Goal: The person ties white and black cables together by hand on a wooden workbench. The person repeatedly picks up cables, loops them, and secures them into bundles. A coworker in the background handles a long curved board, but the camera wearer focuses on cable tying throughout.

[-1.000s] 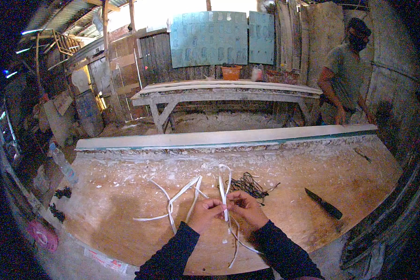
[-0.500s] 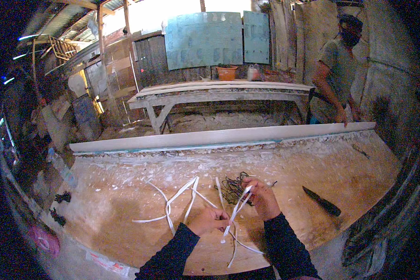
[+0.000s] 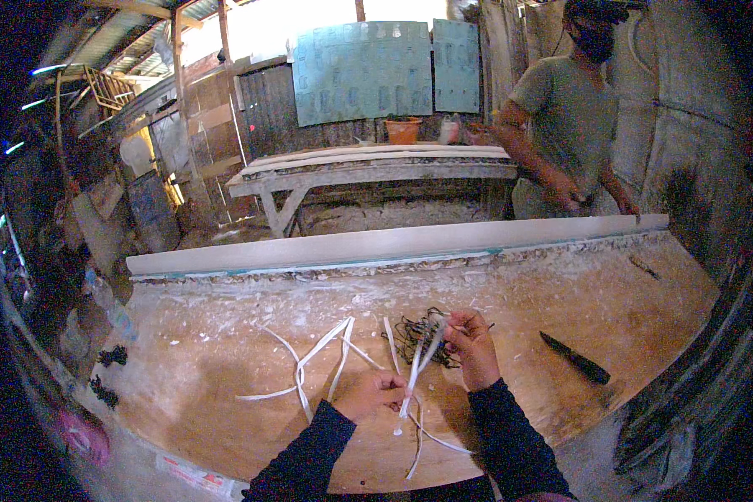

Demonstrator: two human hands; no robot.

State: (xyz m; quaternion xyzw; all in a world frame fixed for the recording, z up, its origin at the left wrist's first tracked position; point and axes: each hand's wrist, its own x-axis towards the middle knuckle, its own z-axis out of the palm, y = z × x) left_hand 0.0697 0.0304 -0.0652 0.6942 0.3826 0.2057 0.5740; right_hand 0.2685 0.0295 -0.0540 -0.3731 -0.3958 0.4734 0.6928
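Observation:
Thin white strips, like flat cord or band, lie loosely crossed on the wooden tabletop; one bunch of white strips is to the left of my hands. My left hand pinches the lower part of a white strip. My right hand is closed on its upper end, so the strip slants up between them, doubled. Behind it sits a tangle of thin dark wire or cord, partly hidden by the strip and right hand. A dark knife-shaped tool lies right of my right hand.
A long pale board stands along the table's far edge. Another person stands behind it at the right, one hand on its end. Farther back is a bench with an orange pot. Small dark clumps lie at the table's left edge.
The upper end of the strip has shifted slightly under my right hand's fingers, which have turned. My left hand stays nearly in place. The other person has moved closer and leftward.

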